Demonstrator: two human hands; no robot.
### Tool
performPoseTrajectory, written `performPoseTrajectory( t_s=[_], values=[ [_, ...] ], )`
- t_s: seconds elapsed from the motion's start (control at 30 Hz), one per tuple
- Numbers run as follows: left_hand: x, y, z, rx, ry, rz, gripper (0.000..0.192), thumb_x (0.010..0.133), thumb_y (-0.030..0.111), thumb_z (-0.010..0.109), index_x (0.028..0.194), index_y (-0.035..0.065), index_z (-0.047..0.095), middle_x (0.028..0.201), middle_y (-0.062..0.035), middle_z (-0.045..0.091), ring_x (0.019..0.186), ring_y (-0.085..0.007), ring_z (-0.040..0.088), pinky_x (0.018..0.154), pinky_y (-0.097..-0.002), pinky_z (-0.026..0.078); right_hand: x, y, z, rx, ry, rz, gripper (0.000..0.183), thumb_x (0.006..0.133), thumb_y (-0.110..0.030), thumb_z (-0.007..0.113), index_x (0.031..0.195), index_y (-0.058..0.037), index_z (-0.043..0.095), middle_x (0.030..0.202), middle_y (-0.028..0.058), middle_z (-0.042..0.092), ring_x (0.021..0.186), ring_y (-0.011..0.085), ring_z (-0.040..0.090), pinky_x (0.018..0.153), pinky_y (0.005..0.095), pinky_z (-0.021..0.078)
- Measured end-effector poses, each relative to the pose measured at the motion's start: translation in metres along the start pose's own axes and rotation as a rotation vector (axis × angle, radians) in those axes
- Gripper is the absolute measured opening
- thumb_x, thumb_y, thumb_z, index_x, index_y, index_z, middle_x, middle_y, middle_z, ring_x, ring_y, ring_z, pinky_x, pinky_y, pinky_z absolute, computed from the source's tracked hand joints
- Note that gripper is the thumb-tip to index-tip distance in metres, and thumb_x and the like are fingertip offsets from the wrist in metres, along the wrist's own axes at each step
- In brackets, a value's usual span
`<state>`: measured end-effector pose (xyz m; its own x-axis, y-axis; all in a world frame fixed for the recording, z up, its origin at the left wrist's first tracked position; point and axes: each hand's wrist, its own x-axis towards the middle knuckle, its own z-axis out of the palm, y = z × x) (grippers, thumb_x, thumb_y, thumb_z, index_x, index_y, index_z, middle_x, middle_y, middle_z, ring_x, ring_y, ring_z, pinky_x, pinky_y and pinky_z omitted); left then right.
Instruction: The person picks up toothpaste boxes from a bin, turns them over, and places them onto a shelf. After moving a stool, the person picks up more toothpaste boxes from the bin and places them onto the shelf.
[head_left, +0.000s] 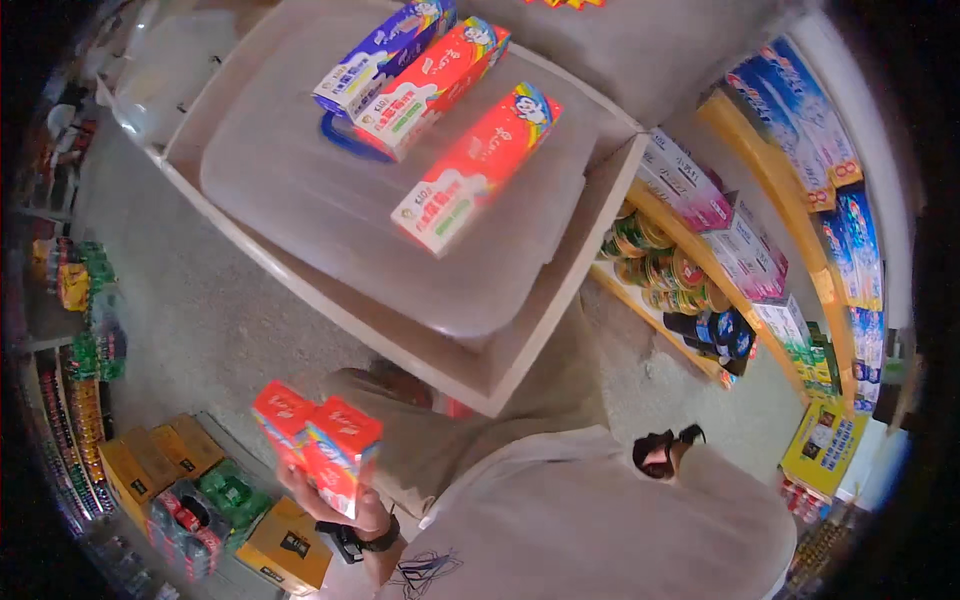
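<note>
My left hand (367, 511), with a dark watch at its wrist, grips two red toothpaste cartons (337, 450) side by side at the lower left, in front of my leg. Little of my right hand (660, 456) shows at the sleeve end on the right, beside a black band; its fingers are hidden. Ahead of me, a grey plastic lid (315, 225) lies inside a raised rim. On it rest a single red carton (480, 169), another red carton (431, 90) and a purple-blue carton (382, 56) beside that one. A blue loop (349, 142) pokes out under the pair.
The pale raised rim (570, 277) surrounds the lid, its corner pointing towards me. To the right, shelves with yellow edges (720, 277) hold toothpaste cartons (795, 112) and stacked round tubs (660, 262). Cardboard boxes (289, 540) and bottle packs (187, 525) stand on the floor at lower left.
</note>
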<state>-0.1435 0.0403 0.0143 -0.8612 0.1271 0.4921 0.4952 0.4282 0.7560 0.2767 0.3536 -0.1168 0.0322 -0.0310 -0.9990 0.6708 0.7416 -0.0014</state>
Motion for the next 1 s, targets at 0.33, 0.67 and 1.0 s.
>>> performPoseTrajectory(
  t_s=[0.33,0.67,1.0],
  values=[
    [0.069,0.016,-0.011,0.156,0.016,-0.149,0.088,0.079,0.067,0.052,0.135,0.0016,0.033,0.134,-0.0232,0.038,0.121,-0.0374,0.041,0.097,-0.0488,0.036,-0.084,0.057,-0.045,0.439,-0.427,0.364,0.041,0.085,-0.044,0.053,0.109,-0.012,0.062,0.109,0.0086,0.063,0.088,0.0255,0.06,0.079,0.0413,0.046],
    [0.117,0.101,-0.074,0.011,-0.358,-0.066,0.071,0.063,0.024,0.075,0.125,0.0028,0.048,0.126,-0.0234,0.044,0.112,-0.0402,0.045,0.094,-0.0524,0.035,-0.204,0.01,0.006,0.354,-0.25,0.156,0.042,0.086,-0.043,0.051,0.111,-0.0105,0.062,0.112,0.0093,0.062,0.091,0.0259,0.06,0.081,0.041,0.045],
    [0.227,0.143,-0.014,-0.041,-0.574,0.231,0.064,0.062,0.025,0.08,0.117,0.0039,0.056,0.117,-0.0254,0.045,0.103,-0.0406,0.05,0.086,-0.0493,0.043,-0.196,-0.029,0.02,0.252,-0.079,0.007,0.044,0.087,-0.043,0.049,0.112,-0.0091,0.061,0.115,0.01,0.061,0.095,0.0262,0.059,0.084,0.0407,0.0441]
  ],
)
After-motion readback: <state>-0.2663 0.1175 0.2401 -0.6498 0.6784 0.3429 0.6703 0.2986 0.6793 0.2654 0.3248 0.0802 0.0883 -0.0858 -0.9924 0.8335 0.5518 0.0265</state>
